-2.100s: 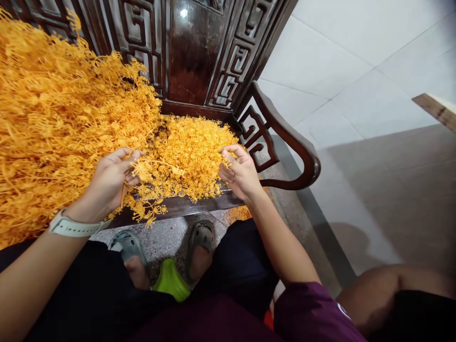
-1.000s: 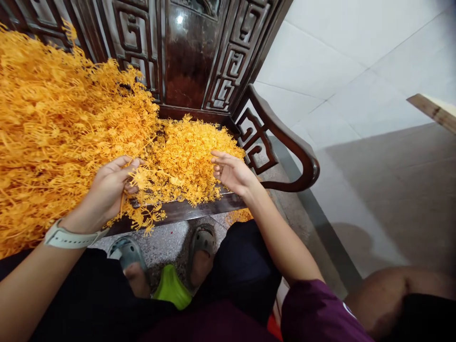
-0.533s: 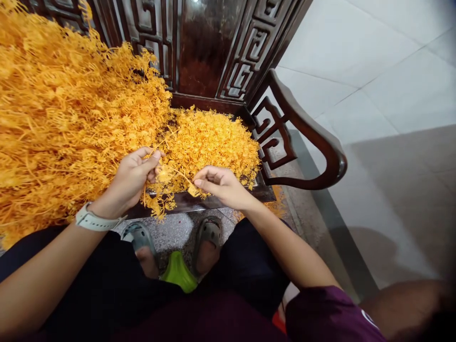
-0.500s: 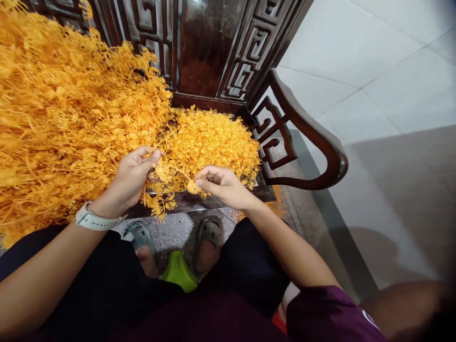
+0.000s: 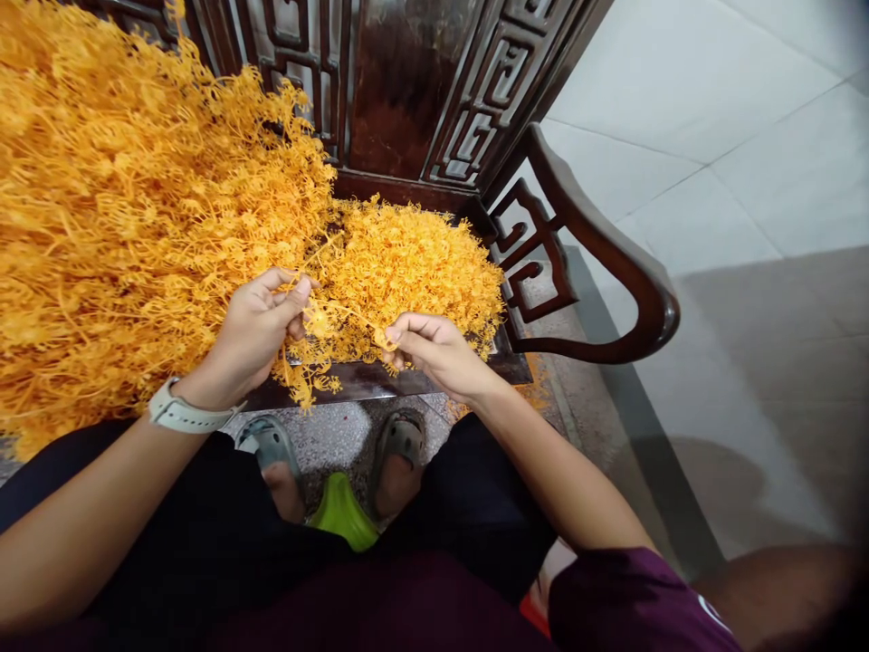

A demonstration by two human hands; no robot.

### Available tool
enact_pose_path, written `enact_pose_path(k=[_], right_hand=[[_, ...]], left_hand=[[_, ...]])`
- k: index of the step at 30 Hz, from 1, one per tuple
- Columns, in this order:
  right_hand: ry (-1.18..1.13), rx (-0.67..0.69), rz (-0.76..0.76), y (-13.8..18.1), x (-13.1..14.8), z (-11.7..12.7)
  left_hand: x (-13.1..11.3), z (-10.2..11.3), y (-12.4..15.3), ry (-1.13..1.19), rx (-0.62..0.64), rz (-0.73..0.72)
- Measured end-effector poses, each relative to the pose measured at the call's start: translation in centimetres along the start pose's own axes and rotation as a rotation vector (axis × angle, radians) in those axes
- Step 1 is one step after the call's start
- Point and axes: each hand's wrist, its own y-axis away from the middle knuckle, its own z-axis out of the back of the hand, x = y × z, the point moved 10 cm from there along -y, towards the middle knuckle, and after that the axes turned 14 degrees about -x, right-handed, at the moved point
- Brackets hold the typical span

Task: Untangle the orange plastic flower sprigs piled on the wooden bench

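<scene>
A big heap of orange plastic sprigs (image 5: pixel 115 217) covers the left of a dark carved wooden bench. To its right on the seat lies a smaller pile of loose orange pieces (image 5: pixel 414 263). My left hand (image 5: pixel 254 330), with a pale watch on the wrist, is closed around a sprig (image 5: pixel 305 358) at the seat's front edge. A thin orange stem runs from it to my right hand (image 5: pixel 434 349), which pinches the stem's small end piece (image 5: pixel 388 341) between thumb and fingers.
The bench's curved armrest (image 5: pixel 611 272) rises at the right; its carved back (image 5: pixel 400 81) stands behind the piles. Pale floor tiles (image 5: pixel 712 163) lie beyond. Below the seat edge are my sandalled feet and a green object (image 5: pixel 343 516). A few orange pieces lie on the floor.
My right hand left the small pile, came left toward my left hand and closed on the tip of the sprig's stem. The left hand kept its hold.
</scene>
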Motion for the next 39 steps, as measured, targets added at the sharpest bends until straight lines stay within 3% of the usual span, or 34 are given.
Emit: enact_pose_path(k=[3, 6, 9, 12, 16, 20, 24, 28, 32, 39], right_hand=[[0.048, 0.005, 0.068, 0.0, 1.0, 0.4], [0.121, 0.114, 0.133, 0.9, 2.1, -0.6], [0.155, 0.271, 0.122, 2.4, 2.1, -2.7], [0.116, 0.31, 0.061, 2.8, 1.6, -3.8], [-0.057, 0.212, 0.002, 1.6, 2.0, -3.1], [-0.178, -0.024, 0.034, 0.1, 3.1, 0.2], [-0.203, -0.187, 0.055, -0.3, 3.9, 2.8], [-0.201, -0.169, 0.104, -0.1, 5.1, 3.5], [-0.229, -0.141, 0.168, 0.3, 6.4, 3.9], [-0.093, -0.137, 0.277, 1.1, 7.9, 5.0]], left_hand=[[-0.6, 0.1, -0.1, 0.057, 0.01, -0.038], [-2.5, 0.1, 0.0, 0.127, 0.027, -0.149], [-4.9, 0.0, 0.2, 0.108, 0.006, -0.298], [-6.6, -0.2, 0.3, 0.051, -0.037, -0.383], [-7.4, -1.1, 0.5, 0.029, -0.017, -0.431], [-7.0, -1.6, 1.3, -0.114, 0.011, -0.421], [-7.8, -2.8, 3.0, -0.347, 0.138, -0.478], [-8.8, -4.0, 4.1, -0.585, 0.243, -0.621], [-8.2, -4.8, 4.5, -0.632, 0.337, -0.625], [-8.7, -3.5, 5.0, -0.677, 0.222, -0.64]])
